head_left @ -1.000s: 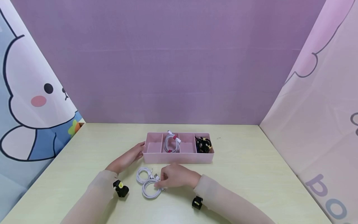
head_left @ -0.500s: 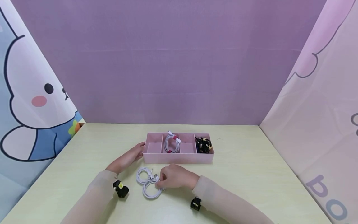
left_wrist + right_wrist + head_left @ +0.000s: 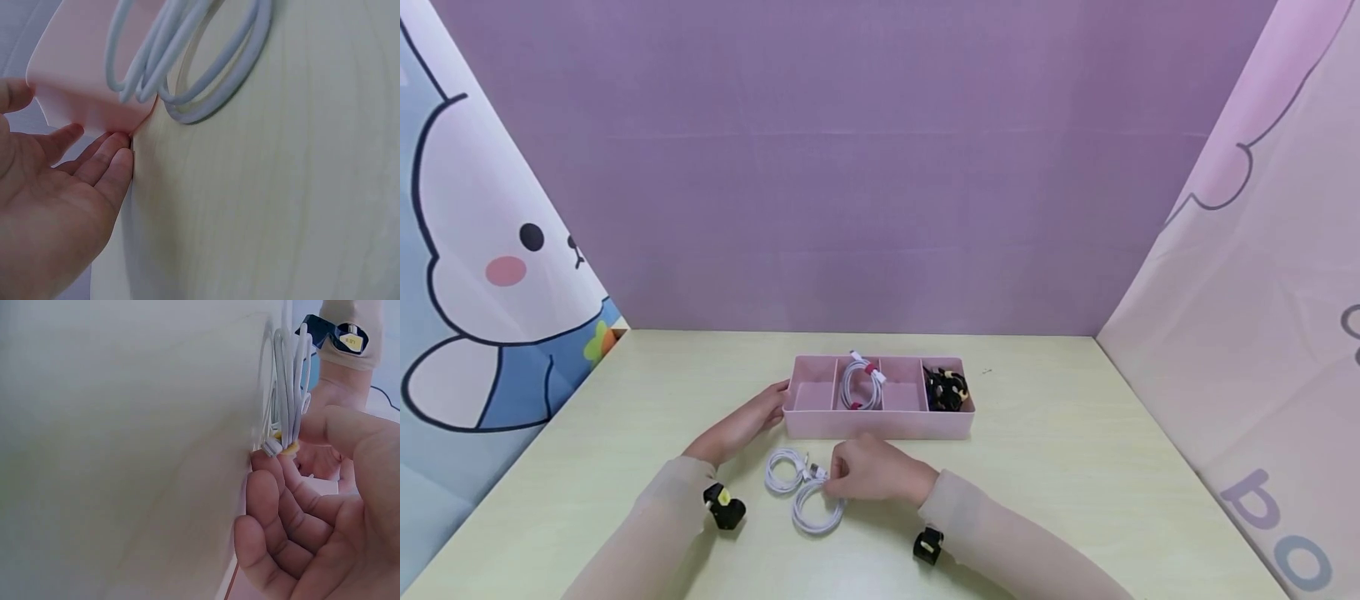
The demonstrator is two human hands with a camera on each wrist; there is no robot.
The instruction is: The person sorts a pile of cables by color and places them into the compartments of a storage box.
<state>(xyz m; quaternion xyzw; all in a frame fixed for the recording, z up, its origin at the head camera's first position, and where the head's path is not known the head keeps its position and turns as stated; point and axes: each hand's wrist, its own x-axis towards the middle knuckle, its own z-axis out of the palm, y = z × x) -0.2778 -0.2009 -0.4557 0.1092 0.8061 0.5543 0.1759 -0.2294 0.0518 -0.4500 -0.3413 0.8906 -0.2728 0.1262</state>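
My right hand point(image 3: 880, 471) pinches the edge of a coiled white charging cable point(image 3: 816, 531) on the table; in the right wrist view this cable point(image 3: 285, 394) shows a yellow tie near the thumb. To its upper left lies a second coiled white cable point(image 3: 770, 479). The left hand point(image 3: 748, 425) rests its fingers against the left end of a pink divided box point(image 3: 880, 425). Seen from the left wrist, those fingers point(image 3: 115, 178) are extended and touch the box wall point(image 3: 94, 69).
One box compartment holds a coiled white cable with red ties point(image 3: 861, 387). The rightmost compartment holds bundled black cables point(image 3: 946, 389). A purple backdrop point(image 3: 865, 167) rises behind the table point(image 3: 1037, 467), with printed cloths on both sides.
The pinched cable coil has slid a little to the right, away from the second coil, along with my right fingers. My left hand and the box stay put.
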